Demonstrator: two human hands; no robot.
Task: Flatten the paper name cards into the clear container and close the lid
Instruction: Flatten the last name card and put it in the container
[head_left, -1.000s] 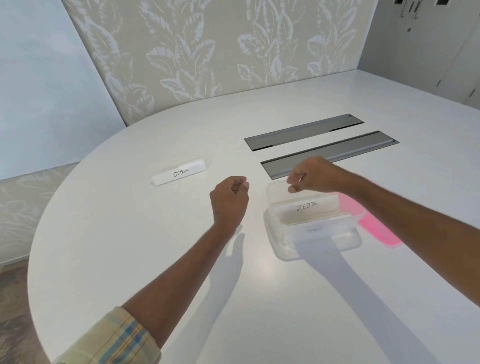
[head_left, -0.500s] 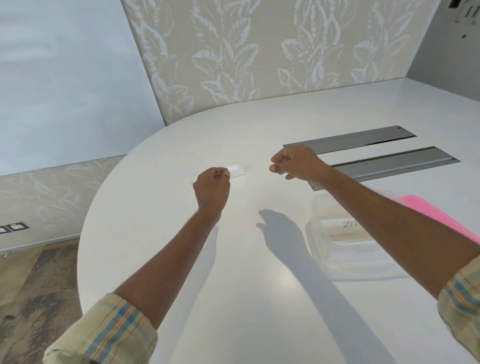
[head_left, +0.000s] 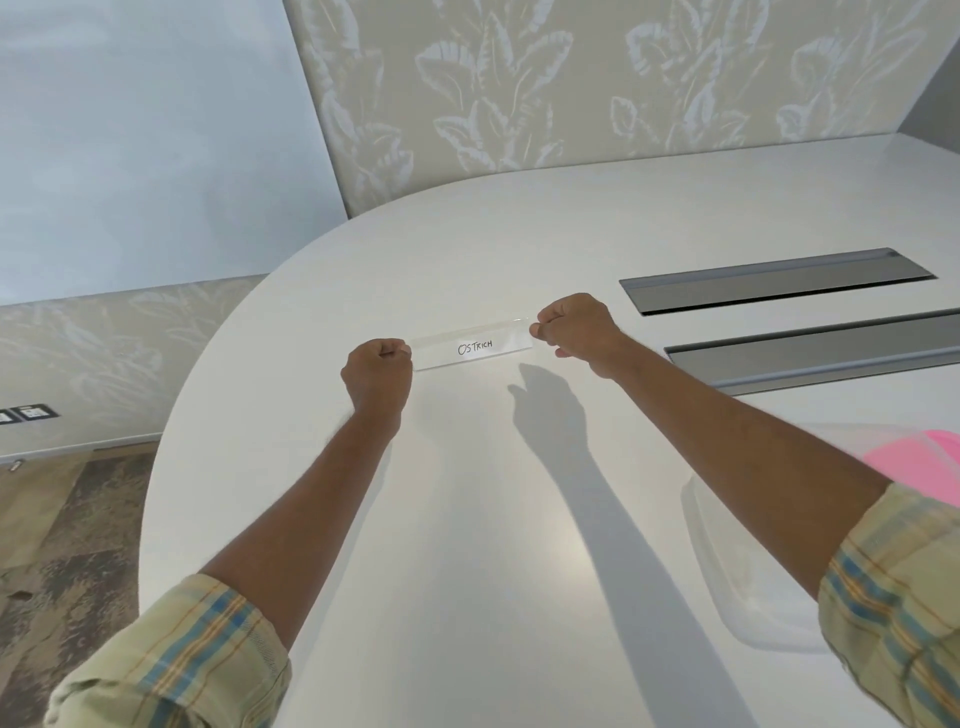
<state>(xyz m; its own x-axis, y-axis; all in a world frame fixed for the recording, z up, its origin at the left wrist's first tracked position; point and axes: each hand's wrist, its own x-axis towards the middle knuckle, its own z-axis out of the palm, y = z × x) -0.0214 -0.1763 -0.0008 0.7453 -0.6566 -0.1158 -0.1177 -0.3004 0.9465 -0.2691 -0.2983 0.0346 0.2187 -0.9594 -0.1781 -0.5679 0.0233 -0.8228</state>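
Left hand (head_left: 376, 374): is curling into a fist, knuckles up, thumb and forefinger pinching the left end of the name card (head_left: 472, 345).
Right hand (head_left: 576, 325): is curling its fingers likewise, pinching the card's right end near the top edge.
Arms: are reaching out almost straight from rolled plaid sleeves (head_left: 197, 654), forearms converging on the card.
Name card: is lying mid-table (head_left: 467, 519) between both hands, lettered OSTRICH, lettering facing the near side.
Clear container (head_left: 727, 561): is sitting near right, well apart from the card, partly hidden behind the right forearm; contents cannot be told.
Pink lid (head_left: 930, 457): is lying just beyond the container.
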